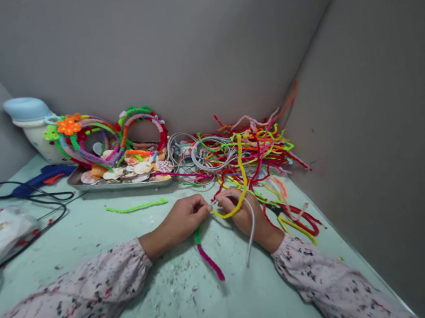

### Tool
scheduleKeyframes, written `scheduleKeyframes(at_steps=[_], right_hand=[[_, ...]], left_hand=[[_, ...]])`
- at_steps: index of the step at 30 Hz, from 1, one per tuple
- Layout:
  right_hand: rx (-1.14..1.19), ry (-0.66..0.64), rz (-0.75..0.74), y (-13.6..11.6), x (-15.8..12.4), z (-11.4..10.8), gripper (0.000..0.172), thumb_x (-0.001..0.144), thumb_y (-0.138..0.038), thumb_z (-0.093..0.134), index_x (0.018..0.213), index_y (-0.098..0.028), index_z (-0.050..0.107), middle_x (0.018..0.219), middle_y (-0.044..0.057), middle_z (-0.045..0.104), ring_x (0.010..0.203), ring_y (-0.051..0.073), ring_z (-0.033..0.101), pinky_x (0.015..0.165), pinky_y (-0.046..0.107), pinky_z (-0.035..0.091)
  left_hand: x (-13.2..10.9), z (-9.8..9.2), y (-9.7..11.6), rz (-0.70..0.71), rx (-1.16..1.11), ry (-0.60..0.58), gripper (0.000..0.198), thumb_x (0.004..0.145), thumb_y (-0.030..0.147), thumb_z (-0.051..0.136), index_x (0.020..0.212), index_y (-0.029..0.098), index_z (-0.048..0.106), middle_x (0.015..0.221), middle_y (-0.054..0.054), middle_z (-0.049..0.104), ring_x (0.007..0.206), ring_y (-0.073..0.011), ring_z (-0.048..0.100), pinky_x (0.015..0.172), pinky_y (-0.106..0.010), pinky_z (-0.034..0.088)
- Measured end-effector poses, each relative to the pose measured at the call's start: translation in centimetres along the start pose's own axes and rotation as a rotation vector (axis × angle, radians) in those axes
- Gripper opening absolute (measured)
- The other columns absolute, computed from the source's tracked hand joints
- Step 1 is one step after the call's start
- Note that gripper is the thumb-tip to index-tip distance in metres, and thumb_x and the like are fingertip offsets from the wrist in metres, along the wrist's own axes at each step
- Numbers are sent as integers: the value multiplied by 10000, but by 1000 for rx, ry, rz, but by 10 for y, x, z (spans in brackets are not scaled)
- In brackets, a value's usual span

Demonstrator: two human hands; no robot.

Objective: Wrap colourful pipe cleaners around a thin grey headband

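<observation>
Left fingers (201, 212), right fingers (225, 200): we pinch thin, part-bare grey wire (253, 220); fuzzy green-magenta wrap (211, 262) done, fuzzy yellow strip (242, 167) mostly loose.

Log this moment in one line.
left hand: pinching partly wrapped wire | right hand: at yellow pipe cleaner, grip unclear | shell tray: beyond hands

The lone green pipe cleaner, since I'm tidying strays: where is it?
In the head view, the pipe cleaner lies left of centre, in front of the tray, beside the left hand.
</observation>
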State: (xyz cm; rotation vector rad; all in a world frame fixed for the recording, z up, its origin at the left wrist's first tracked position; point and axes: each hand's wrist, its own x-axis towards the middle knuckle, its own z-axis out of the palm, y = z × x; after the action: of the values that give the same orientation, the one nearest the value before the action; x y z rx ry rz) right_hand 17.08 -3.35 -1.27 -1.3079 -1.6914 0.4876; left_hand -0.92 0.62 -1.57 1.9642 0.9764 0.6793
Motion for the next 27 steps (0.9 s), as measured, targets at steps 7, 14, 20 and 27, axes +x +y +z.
scheduleKeyframes(at_steps=[7, 14, 20, 27], right_hand=[[-26, -10, -55, 0, -3, -1, 197, 879, -302, 524, 824, -165, 655, 768, 44, 660, 702, 155, 599, 647, 256, 457], [-38, -37, -70, -3, -3, -2, 201, 878, -299, 522, 809, -161, 650, 747, 39, 641, 657, 142, 567, 615, 246, 435], [-63, 37, -37, 3, -2, 1, 211, 883, -332, 519, 825, -182, 656, 712, 24, 643, 620, 135, 571, 600, 244, 437], [0, 94, 41, 11, -2, 2, 204, 870, -355, 536, 857, -190, 656, 719, 23, 645, 608, 137, 595, 583, 239, 462]], left_hand=[[0, 2, 2, -20, 66, -4, 207, 805, 331, 484, 736, 159, 575, 602, 19, 545, 561, -115, 467, 521, -214, 324], [0, 2, 1, 19, 91, 21, 164, 776, 288, 499, 709, 157, 572, 614, 13, 558, 566, -109, 462, 523, -212, 324], [0, 2, 2, -17, -78, 13, 197, 799, 334, 501, 763, 158, 581, 617, 19, 555, 547, -109, 486, 512, -212, 357], [1, 2, -2, -54, -155, 31, 155, 798, 301, 506, 799, 161, 571, 659, 22, 567, 526, -95, 498, 501, -210, 376]])
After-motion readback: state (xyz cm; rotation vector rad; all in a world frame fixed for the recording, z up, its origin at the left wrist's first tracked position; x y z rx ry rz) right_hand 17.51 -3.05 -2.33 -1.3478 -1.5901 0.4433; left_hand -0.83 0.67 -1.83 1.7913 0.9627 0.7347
